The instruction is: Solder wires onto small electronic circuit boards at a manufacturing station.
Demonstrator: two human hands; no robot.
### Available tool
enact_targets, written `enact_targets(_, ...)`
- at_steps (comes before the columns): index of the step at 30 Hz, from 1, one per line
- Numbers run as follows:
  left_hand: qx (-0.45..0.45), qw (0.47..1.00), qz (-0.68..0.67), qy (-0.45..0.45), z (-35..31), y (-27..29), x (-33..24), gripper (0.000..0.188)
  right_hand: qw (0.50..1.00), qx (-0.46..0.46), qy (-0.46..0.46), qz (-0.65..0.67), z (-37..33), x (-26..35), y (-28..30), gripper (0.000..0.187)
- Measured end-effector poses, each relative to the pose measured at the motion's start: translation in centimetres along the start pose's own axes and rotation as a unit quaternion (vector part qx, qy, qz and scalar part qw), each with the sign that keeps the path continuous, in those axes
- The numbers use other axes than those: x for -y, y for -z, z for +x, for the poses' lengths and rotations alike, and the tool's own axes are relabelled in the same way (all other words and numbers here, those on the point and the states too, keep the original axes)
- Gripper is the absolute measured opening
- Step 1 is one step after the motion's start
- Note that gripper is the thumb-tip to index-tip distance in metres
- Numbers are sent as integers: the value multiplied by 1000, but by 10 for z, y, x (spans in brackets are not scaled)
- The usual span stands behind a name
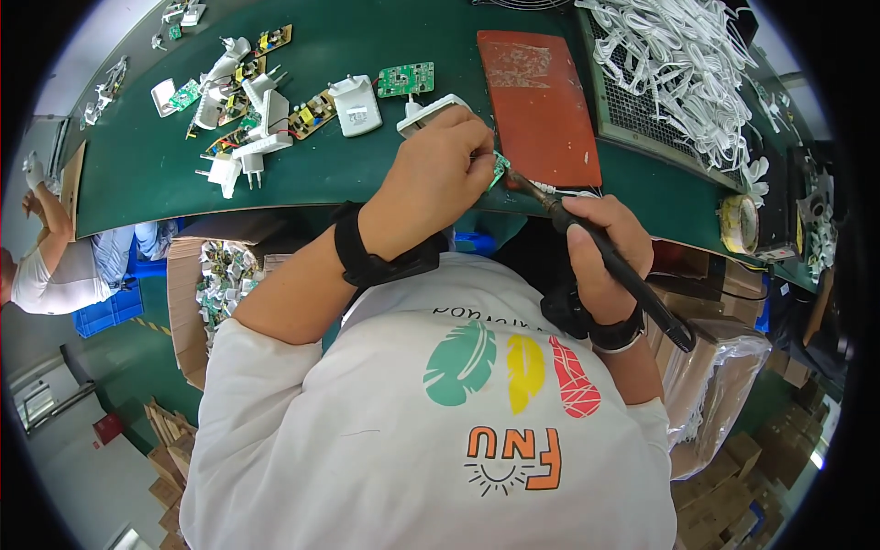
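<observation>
My left hand is closed at the table's near edge, its fingertips at a small green circuit board; most of the grip is hidden behind the hand. A white charger housing shows just beyond my knuckles, and I cannot tell whether the hand touches it. In my right hand is a soldering iron with a dark handle. Its brownish tip end points left and meets or nearly meets the board. A white cable lies beside the tip, close to a red-brown mat.
Left on the green table lie several white plug chargers with bare boards. A green board lies beyond my left hand. At right, a mesh tray holds white cables, near a tape roll. Another person sits at far left.
</observation>
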State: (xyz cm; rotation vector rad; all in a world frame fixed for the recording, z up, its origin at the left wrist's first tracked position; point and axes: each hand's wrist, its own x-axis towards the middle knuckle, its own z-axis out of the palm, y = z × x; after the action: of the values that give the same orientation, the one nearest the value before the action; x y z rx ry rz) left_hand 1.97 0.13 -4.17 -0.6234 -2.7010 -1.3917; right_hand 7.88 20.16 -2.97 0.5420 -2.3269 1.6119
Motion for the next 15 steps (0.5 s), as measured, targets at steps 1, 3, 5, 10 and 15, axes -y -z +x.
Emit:
enact_targets(1, -3, 1000, 3, -6, 0, 0, 0, 7, 1000, 11, 7, 3, 1, 1, 0, 22)
enact_targets(3, -6, 1000, 6, -13, -1, -2, 0, 7, 1000, 17, 6, 5, 2, 2, 1, 22)
enact_targets(5, -13, 1000, 12, -26, -2, -3, 0, 8, 1000, 27, 5, 7, 2, 2, 0, 22)
enact_targets(10, -15, 1000, 4, -11, -1, -3, -1, 8, 1000, 18, -12, 10, 2, 4, 0, 20)
enact_targets(15, -19, 999, 24, 12, 0, 0, 0, 8, 1000, -15, -7, -10, 1, 2, 4, 19)
